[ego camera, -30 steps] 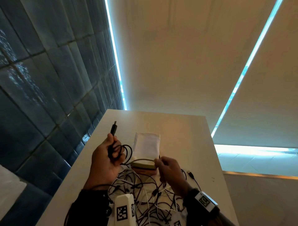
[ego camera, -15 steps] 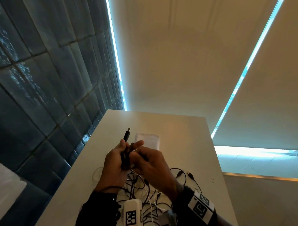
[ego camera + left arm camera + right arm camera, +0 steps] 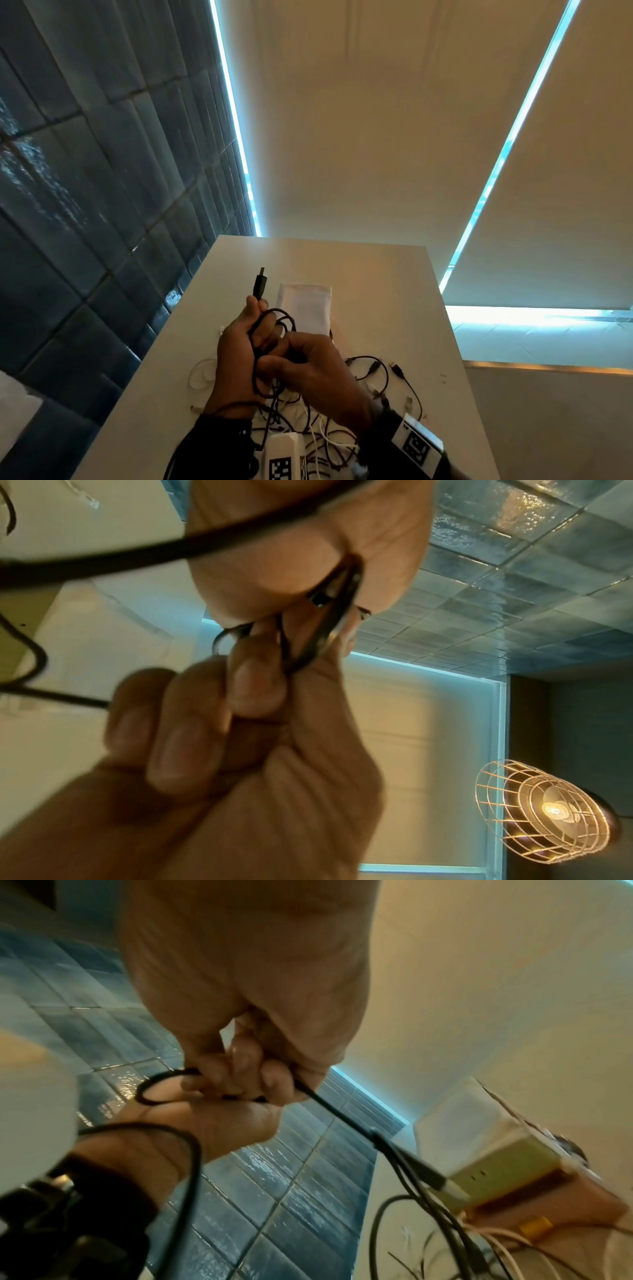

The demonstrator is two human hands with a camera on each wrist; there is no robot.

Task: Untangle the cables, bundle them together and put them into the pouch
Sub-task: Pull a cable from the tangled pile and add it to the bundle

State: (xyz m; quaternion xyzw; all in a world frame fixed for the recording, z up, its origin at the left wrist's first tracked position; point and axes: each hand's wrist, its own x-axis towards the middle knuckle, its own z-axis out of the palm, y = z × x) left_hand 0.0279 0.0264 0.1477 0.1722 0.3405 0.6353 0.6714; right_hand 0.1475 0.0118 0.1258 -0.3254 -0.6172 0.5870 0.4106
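My left hand (image 3: 246, 346) grips a coiled black cable (image 3: 277, 317) above the table, its plug (image 3: 259, 283) sticking up past the fingers. My right hand (image 3: 308, 370) meets it from the right and pinches a strand of the same cable (image 3: 329, 1104). In the left wrist view my curled fingers (image 3: 192, 723) clamp the black cable (image 3: 329, 626). Under both hands lies a tangle of black and white cables (image 3: 308, 435). The white pouch (image 3: 305, 308) lies flat beyond the hands; its green and brown end (image 3: 507, 1172) shows in the right wrist view.
The white table (image 3: 394, 294) runs away from me, with a dark blue tiled wall (image 3: 85, 205) along its left edge. Loose cable ends (image 3: 397, 370) lie to the right of the hands. Bare tabletop lies beyond the pouch and to its right.
My right hand left the pouch's near end and came up to the left hand. Both hands now hold the black cable together, with a loop showing above them.
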